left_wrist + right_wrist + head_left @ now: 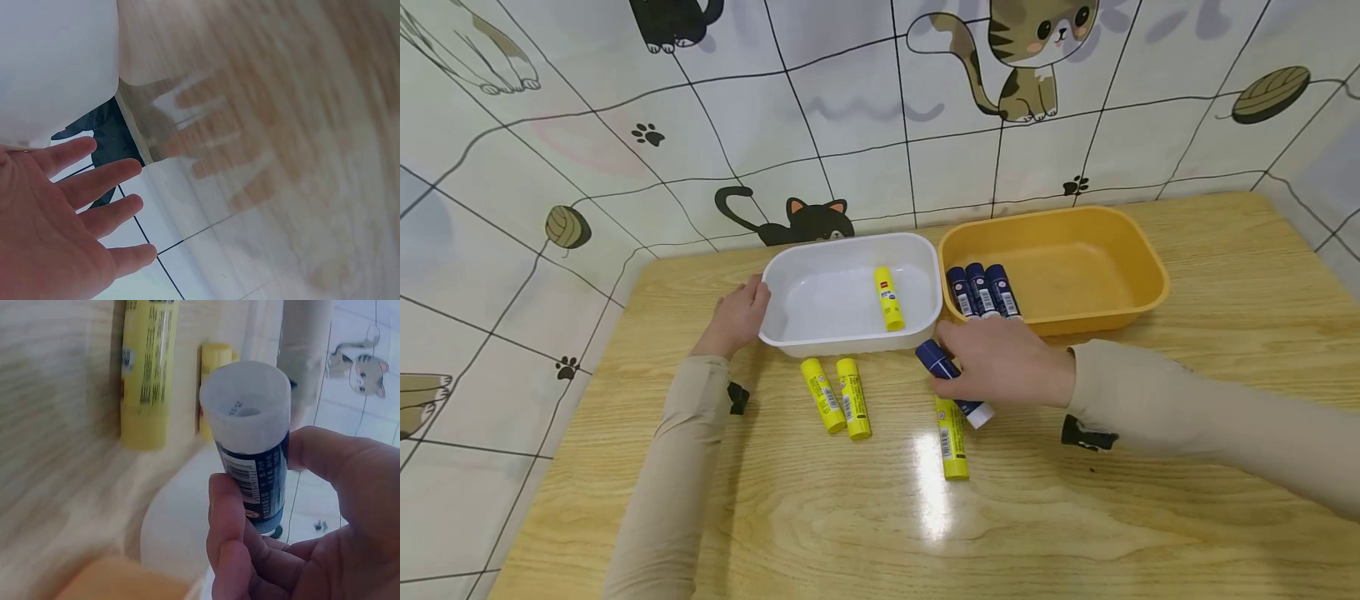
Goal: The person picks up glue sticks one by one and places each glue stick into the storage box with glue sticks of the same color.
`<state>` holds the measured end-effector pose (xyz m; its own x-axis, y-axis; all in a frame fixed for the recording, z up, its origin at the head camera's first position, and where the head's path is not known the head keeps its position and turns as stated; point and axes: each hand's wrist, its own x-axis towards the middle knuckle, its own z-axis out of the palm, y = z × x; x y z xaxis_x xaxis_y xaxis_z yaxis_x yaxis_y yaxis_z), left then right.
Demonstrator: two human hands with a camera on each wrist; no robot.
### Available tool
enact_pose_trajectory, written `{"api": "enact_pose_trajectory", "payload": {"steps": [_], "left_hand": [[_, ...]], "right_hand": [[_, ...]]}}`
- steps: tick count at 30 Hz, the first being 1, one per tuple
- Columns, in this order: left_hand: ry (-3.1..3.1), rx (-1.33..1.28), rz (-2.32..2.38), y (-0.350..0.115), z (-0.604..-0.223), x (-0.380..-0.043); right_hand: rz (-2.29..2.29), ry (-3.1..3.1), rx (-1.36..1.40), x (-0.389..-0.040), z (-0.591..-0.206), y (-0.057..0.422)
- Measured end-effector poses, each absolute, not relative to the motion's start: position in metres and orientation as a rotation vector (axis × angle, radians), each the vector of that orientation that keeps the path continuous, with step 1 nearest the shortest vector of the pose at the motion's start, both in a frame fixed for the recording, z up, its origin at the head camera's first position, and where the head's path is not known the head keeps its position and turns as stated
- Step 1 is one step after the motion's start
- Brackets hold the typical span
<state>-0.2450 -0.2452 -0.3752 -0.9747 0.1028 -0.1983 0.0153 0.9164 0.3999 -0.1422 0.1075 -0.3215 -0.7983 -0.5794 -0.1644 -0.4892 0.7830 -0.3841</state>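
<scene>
My right hand [1003,360] holds a dark blue glue stick [937,360] between thumb and fingers, tilted over the table. In the right wrist view the white hollow base of that glue stick [247,406] points toward the camera. Below it in the head view lies a yellow glue stick [952,442]. My left hand [733,317] is at the left end of the white tray [850,343], its fingers extended and spread beside the wall in the left wrist view. One yellow glue stick [889,298] lies inside this tray.
Two yellow glue sticks [823,395] [853,398] lie in front of the white tray. The orange tray [1075,321] adjoins it on the right, with three dark blue glue sticks [981,289] at its left end. A cat-patterned cloth [850,108] rises behind the table.
</scene>
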Motion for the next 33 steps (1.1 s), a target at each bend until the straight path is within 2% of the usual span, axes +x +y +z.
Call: {"api": "enact_pose_trajectory", "payload": {"steps": [8,15,23,33], "left_hand": [[2.873,0.102,0.613,-0.245,-0.376,-0.245],[2.904,0.142,0.615,-0.244,-0.377,-0.246],[2.894,0.144,0.624,-0.243,-0.375,-0.245],[2.894,0.157,0.638,-0.243,-0.375,-0.244]], "right_hand": [[-0.428,2.778,-0.689,-0.151,-0.299,0.134],[-0.388,2.883,-0.708,-0.162,-0.282,0.146],[-0.317,2.905,-0.593,-0.182,-0.281,0.159],[-0.197,2.841,-0.486,-0.227,-0.285,0.178]]}}
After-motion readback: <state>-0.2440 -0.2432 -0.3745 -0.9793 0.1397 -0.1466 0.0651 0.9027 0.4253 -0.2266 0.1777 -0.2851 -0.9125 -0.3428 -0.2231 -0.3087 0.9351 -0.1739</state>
